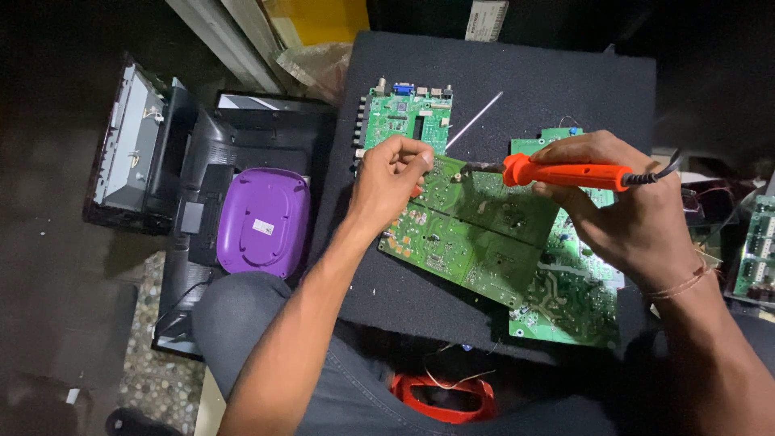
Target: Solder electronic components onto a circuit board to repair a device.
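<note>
Soldering iron (565, 173) lies level in your right hand (626, 214), fingers wrapped tight around its orange handle; its long axis runs side to side, tip pointing left onto the green circuit board (472, 234). Your left hand (391, 182) rests on that board's left edge, fingers curled together, pinching something too small to tell.

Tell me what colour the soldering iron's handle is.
Orange, on the soldering iron in the right hand; the head view shows it.
</note>
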